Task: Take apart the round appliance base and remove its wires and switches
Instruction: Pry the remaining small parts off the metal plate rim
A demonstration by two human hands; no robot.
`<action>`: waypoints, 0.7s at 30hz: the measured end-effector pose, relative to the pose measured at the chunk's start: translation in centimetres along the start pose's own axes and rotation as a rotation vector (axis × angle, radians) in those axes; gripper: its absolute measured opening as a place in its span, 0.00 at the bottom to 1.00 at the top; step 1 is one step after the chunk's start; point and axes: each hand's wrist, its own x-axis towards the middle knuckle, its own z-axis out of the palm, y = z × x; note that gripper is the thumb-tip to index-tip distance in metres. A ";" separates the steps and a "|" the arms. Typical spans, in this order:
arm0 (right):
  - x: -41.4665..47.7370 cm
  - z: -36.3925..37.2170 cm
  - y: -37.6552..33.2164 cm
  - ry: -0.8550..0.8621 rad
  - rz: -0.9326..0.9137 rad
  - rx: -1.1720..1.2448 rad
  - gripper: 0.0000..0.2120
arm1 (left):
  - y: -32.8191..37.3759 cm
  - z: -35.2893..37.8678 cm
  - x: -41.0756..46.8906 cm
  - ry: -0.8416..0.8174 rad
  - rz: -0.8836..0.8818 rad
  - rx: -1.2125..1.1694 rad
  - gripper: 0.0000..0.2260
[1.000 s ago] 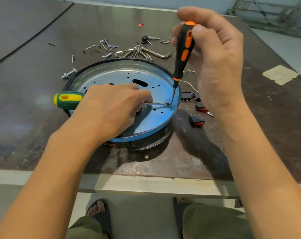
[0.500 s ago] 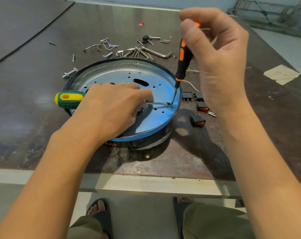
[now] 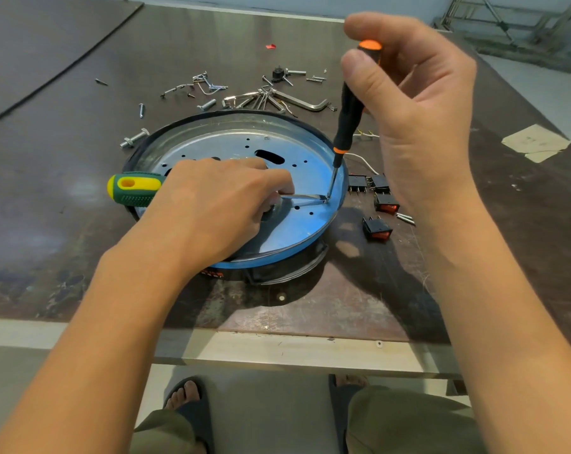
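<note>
On the dark scuffed table (image 3: pixel 81 257) sits the round shiny metal appliance base (image 3: pixel 212 142). The left hand (image 3: pixel 212 208) grips a green-and-yellow-handled screwdriver (image 3: pixel 133 189) laid flat; the right hand (image 3: pixel 421 103) pinches a slim black-and-orange screwdriver (image 3: pixel 349 116) upright. Their tips meet near the right rim. Best press straight down and turn slowly, with the flat blade bracing.

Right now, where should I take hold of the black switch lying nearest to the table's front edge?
Pinch the black switch across its plain side walls, coming from above: it lies free on the table, apart from the round base, red rocker toward you, prongs away.
</note>
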 end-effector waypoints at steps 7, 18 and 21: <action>0.0 0.1 0.0 0.014 0.017 0.049 0.10 | 0.0 0.1 0.0 -0.010 0.003 -0.007 0.11; -0.1 0.0 -0.1 0.021 0.038 0.068 0.12 | 0.0 0.2 0.1 0.004 0.010 -0.003 0.12; 0.0 0.1 0.0 0.010 0.005 0.001 0.13 | -0.1 0.2 0.1 0.008 0.010 0.000 0.11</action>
